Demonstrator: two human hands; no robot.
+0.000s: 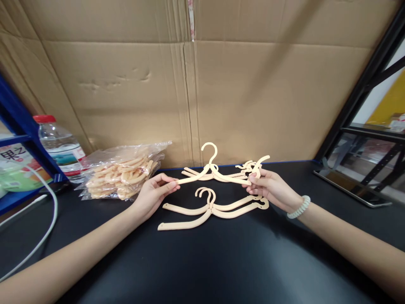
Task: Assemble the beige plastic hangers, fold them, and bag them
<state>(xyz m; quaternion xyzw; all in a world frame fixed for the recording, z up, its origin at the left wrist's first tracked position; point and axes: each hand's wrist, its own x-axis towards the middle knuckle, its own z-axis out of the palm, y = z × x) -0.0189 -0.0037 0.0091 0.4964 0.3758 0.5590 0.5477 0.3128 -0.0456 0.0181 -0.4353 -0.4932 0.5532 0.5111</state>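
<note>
My left hand [157,192] pinches one arm end of a cream folding clothes hanger [210,165], held hook up above the black table. Its other arm end is between the fingers of my right hand [268,188]. A curved cream piece [260,162] sticks up at my right fingertips; whether it is joined to the hanger I cannot tell. Below lie two similar hangers [186,225], spread side by side with their hooks pointing away from me. More cream hanger parts [236,175] lie behind the held one, partly hidden by it and by my right hand.
A clear plastic bag [122,173] full of cream hanger parts lies on the left. Beside it are a red-capped bottle [60,145], a blue rack [22,122] and a white cable [52,219]. A flat tablet-like device [351,188] is at right. Cardboard [268,93] stands behind.
</note>
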